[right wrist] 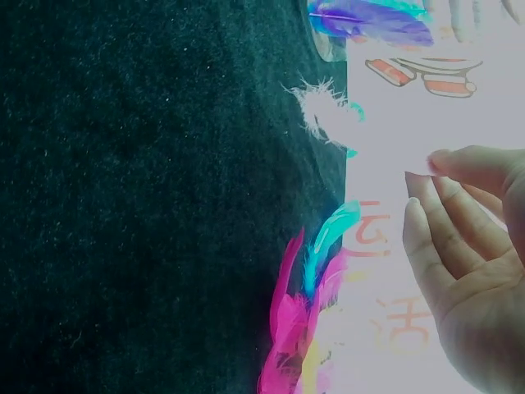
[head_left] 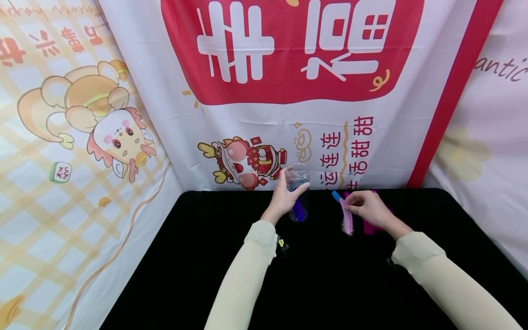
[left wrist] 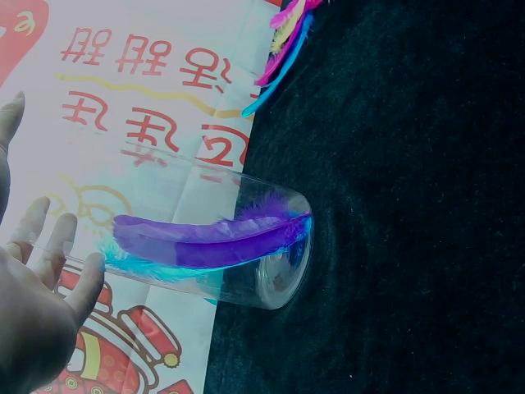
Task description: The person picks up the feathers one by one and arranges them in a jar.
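Note:
My left hand (head_left: 283,195) grips a clear cylindrical cup (head_left: 305,173) near its top, thumb across the front. The cup stands upright toward the back of the black table. Inside it lean a purple feather (left wrist: 205,242) and a turquoise feather (left wrist: 135,264). To the right of the cup, my right hand (head_left: 368,210) pinches a pale pink feather (head_left: 348,221) between thumb and fingertips. Its fluffy end hangs down; in the right wrist view that fluff (right wrist: 320,111) looks nearly white from glare. Beneath and behind this hand lies a pile of feathers (right wrist: 287,336), partly hidden in the head view.
The pile mixes magenta, pink, yellow and a blue feather (head_left: 336,196). A printed white and red cloth (head_left: 255,128) hangs at the back edge of the black table (head_left: 313,284). Patterned cloths (head_left: 82,183) hang at both sides.

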`<state>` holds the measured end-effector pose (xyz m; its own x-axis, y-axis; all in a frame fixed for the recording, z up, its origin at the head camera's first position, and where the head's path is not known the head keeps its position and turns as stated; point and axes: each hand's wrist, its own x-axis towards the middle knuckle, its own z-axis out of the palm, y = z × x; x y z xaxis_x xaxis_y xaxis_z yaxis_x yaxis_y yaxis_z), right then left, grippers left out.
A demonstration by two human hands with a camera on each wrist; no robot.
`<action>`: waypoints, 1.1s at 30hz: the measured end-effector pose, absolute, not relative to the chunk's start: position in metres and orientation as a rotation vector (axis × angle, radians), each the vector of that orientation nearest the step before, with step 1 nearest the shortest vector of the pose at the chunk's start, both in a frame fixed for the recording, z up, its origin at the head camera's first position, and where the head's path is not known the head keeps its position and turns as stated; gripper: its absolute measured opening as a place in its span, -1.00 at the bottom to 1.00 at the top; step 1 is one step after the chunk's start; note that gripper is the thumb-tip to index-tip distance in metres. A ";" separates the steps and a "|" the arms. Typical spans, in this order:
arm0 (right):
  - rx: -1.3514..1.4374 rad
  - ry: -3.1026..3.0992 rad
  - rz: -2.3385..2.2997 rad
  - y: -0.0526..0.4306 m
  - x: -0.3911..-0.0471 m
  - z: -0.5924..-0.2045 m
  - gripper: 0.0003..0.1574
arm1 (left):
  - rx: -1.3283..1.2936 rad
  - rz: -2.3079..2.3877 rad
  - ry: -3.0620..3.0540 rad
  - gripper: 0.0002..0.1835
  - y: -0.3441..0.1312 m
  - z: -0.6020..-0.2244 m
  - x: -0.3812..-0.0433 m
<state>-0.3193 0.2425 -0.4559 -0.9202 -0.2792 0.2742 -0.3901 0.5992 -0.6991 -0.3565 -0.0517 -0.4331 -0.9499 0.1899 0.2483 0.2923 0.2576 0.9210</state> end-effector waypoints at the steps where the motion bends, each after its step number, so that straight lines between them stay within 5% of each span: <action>1: 0.562 -2.683 1.228 0.242 -0.319 -0.455 -0.91 | -0.465 -1.802 -2.424 -0.17 -0.052 -0.433 -0.357; 33: 0.477 -2.692 1.228 0.224 -0.322 -0.437 -0.95 | -0.463 -1.808 -2.422 -0.16 -0.050 -0.435 -0.361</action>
<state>-0.3221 0.2245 -0.4372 -0.9393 -0.2253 0.2586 -0.3430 0.6157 -0.7094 -0.3615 -0.0502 -0.4353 -0.9507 0.1894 0.2456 0.2893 0.2563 0.9223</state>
